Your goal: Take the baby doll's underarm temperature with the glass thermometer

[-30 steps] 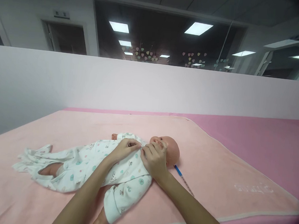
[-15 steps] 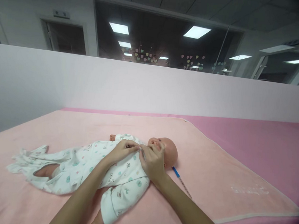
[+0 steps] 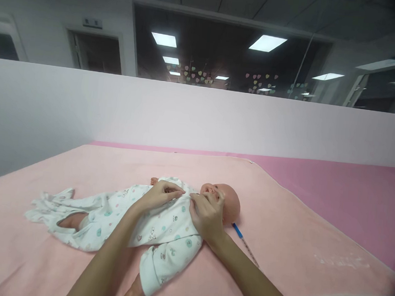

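A baby doll [image 3: 231, 201] lies on its back, head to the right, on a peach blanket [image 3: 290, 230]. It wears a white onesie [image 3: 166, 221] with green and pink prints. On the chest of the onesie rests my left hand [image 3: 160, 195], its thumb and fingers brought together near the front edge. My right hand [image 3: 208, 212] is at the collar, with finger and thumb pinched on the cloth below the doll's chin. A small gap separates the two hands. The doll's neck is hidden behind my right hand.
A thin thermometer-like stick with a blue end [image 3: 237, 231] lies right of the doll's head, partly behind my right forearm. Pink padding [image 3: 339, 192] surrounds the blanket. Behind stands a low white wall [image 3: 200, 116], with windows beyond.
My hands have moved slightly apart at the collar; my left hand has drawn back from the right. The view has shifted a little, so the doll and stick appear farther right.
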